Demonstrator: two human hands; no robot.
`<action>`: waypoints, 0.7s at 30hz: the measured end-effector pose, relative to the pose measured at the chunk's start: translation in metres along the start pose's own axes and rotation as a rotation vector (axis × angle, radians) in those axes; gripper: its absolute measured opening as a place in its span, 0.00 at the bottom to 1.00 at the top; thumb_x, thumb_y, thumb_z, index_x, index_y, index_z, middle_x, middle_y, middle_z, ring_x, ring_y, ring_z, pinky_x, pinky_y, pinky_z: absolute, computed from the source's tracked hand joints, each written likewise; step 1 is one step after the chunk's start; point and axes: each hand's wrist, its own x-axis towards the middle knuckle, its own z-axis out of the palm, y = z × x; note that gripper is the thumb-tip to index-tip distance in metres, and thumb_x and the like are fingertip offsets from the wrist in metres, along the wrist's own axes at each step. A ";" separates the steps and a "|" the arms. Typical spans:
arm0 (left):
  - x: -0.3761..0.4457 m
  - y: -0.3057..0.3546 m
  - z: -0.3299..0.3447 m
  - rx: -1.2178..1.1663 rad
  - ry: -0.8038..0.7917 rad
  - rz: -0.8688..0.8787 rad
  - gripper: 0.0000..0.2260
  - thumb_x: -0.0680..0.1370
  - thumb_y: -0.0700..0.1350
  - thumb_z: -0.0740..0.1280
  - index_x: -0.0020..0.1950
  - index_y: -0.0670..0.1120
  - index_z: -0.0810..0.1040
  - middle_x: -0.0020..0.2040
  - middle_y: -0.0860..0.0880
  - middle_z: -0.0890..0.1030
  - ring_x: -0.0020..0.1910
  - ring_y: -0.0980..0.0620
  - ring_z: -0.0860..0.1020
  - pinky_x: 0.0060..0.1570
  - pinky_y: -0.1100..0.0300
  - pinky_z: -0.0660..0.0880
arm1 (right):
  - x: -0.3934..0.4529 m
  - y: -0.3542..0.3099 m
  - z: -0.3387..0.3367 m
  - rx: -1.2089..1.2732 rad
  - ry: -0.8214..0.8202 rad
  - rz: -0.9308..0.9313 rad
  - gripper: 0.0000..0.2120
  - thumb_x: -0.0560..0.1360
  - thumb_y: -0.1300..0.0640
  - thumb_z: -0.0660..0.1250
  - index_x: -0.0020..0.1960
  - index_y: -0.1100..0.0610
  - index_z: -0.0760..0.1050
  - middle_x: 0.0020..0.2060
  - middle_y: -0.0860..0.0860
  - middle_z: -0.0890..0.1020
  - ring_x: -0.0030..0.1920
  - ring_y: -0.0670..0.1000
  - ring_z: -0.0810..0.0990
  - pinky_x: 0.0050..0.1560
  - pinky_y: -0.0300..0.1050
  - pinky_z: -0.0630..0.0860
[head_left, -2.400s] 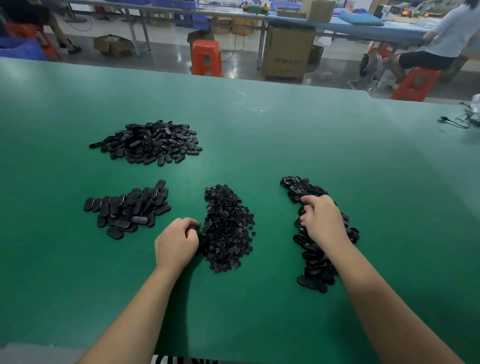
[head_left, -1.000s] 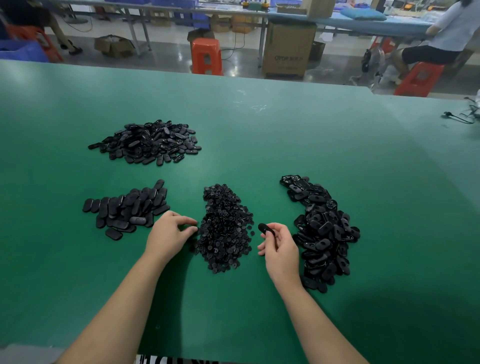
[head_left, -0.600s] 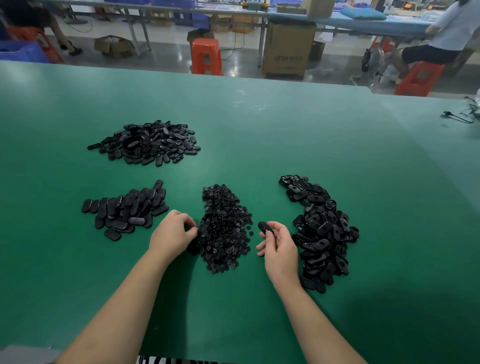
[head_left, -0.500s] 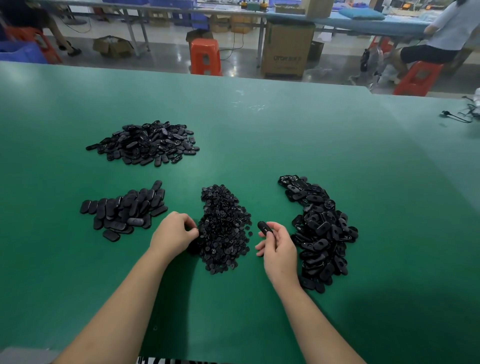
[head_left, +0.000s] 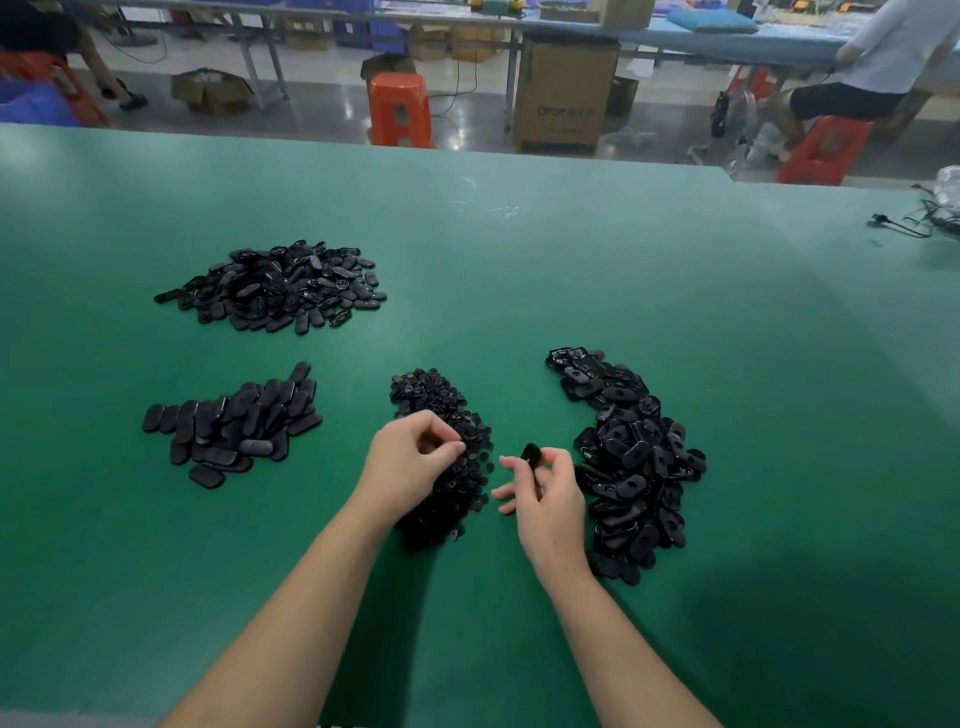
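Much of what we saw was hard to read, because every part was black. The middle heap of small round parts (head_left: 435, 395) was half covered by the left hand (head_left: 410, 457), and its near end lay in the shadow of that forearm. The left hand hovered over the heap's centre with its fingers curled and its thumb against the forefinger, as in a pinch. Whether a small part sat between them we could not tell against the dark heap beneath. The right hand (head_left: 545, 499) pinched one oval piece (head_left: 531, 453) between thumb and forefinger, its other fingers loosely spread. The piece was just above the green surface (head_left: 571, 260), in the gap at the heap's 3 o'clock side. It faced us nearly end-on, so its shape was unclear. The right wrist covered the edge of the heap of oval shells (head_left: 634, 457), farther out at 3 o'clock. A heap of flat oval covers (head_left: 234, 421) lay at 9 o'clock and a looser pile (head_left: 280, 286) at 10 o'clock, both well apart from the hands. Both forearms were cut off by the lower edge. Half a second before, the left hand had rested at the middle heap's 9 o'clock edge. It had since lifted and moved inward, so the two hands were closer together. The right hand kept the same piece, and the heaps had not shifted.
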 end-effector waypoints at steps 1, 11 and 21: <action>-0.002 0.003 0.006 -0.060 -0.020 -0.010 0.08 0.75 0.41 0.75 0.39 0.52 0.81 0.30 0.53 0.80 0.23 0.57 0.72 0.27 0.64 0.70 | 0.000 -0.001 0.000 0.004 -0.004 -0.005 0.05 0.83 0.58 0.64 0.56 0.51 0.69 0.45 0.43 0.87 0.37 0.49 0.86 0.37 0.44 0.82; -0.009 0.018 0.040 -0.348 -0.024 -0.165 0.04 0.76 0.37 0.74 0.45 0.45 0.86 0.29 0.52 0.80 0.23 0.56 0.69 0.24 0.63 0.69 | 0.001 0.004 -0.002 -0.094 0.070 -0.105 0.08 0.82 0.56 0.66 0.47 0.55 0.82 0.44 0.51 0.78 0.29 0.46 0.79 0.31 0.32 0.74; -0.011 0.017 0.053 -0.319 -0.031 -0.244 0.04 0.77 0.38 0.72 0.46 0.47 0.84 0.28 0.53 0.79 0.21 0.53 0.68 0.23 0.62 0.67 | 0.003 0.005 0.001 0.072 0.022 0.021 0.10 0.81 0.63 0.65 0.51 0.49 0.78 0.45 0.51 0.86 0.42 0.50 0.87 0.41 0.44 0.83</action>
